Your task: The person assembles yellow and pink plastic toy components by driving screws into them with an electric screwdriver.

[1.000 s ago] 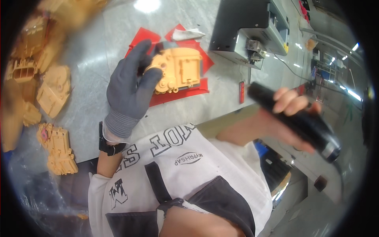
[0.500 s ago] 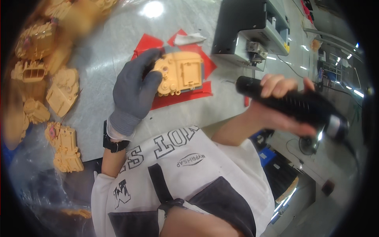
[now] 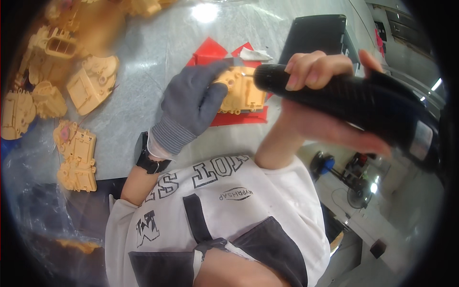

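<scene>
My left hand (image 3: 191, 98), in a grey glove, grips the left side of a yellow-orange moulded plastic housing (image 3: 246, 93). The housing sits over red pads (image 3: 241, 117) on the grey table. Bare fingers of my right hand (image 3: 320, 71) wrap round a black electric screwdriver (image 3: 354, 95), held almost level. Its nose points left, and the thin bit reaches the upper part of the housing. Whether the bit touches a screw is too small to tell. The screwdriver hides part of the housing's right side.
Several similar yellow-orange housings (image 3: 76, 155) lie at the left, some on clear plastic film. A crumpled white scrap (image 3: 256, 54) rests behind the red pads. Beyond my right hand stands a dark box-shaped machine (image 3: 315, 36). A fan (image 3: 359, 193) shows at the lower right.
The screwdriver in my right hand has come left, from beside the housing to its upper part. My left hand keeps its grip on the housing. The whole view has shifted a little.
</scene>
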Motion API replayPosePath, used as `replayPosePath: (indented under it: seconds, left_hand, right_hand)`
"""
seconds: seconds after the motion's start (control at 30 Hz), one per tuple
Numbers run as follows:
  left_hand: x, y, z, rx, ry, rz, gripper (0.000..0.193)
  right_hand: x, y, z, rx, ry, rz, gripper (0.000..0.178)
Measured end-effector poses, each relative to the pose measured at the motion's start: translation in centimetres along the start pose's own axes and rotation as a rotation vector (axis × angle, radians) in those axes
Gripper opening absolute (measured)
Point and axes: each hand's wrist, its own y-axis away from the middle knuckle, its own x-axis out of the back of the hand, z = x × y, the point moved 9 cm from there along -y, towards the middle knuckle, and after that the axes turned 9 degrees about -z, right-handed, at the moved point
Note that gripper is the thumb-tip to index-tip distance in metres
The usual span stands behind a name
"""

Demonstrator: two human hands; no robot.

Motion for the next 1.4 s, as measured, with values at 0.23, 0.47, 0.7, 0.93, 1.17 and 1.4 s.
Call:
replayPosePath:
  seconds: [0.23, 0.47, 0.7, 0.93, 1.17, 1.4]
  left_hand:
    - [-0.7, 0.1, -0.5, -0.006, -0.072, -0.074, 0.030]
    - [-0.9, 0.0, -1.1, 0.012, -0.048, -0.088, 0.030]
    - [-0.4, 0.0, -1.7, 0.010, -0.009, -0.118, 0.030]
    - [-1.0, -0.8, -0.4, -0.039, -0.086, -0.127, 0.036]
    - [-1.2, 0.1, -0.5, -0.055, -0.204, 0.011, 0.044]
    - [2.7, 1.3, 1.9, -0.047, 0.799, 0.153, 0.041]
  right_hand:
    - [-0.5, -0.2, 1.5, -0.073, -0.028, -0.025, 0.100]
    - [-0.1, -0.6, 2.3, -0.147, 0.007, -0.050, 0.099]
    - [-1.4, -0.7, 3.0, -0.173, 0.050, -0.092, 0.096]
    - [1.1, 0.0, 2.6, -0.111, -0.069, 0.068, 0.095]
    - [6.6, 3.6, -2.8, 0.036, -0.035, 0.470, 0.090]
    - [10.8, 10.1, -13.6, 0.184, 0.296, 0.764, 0.082]
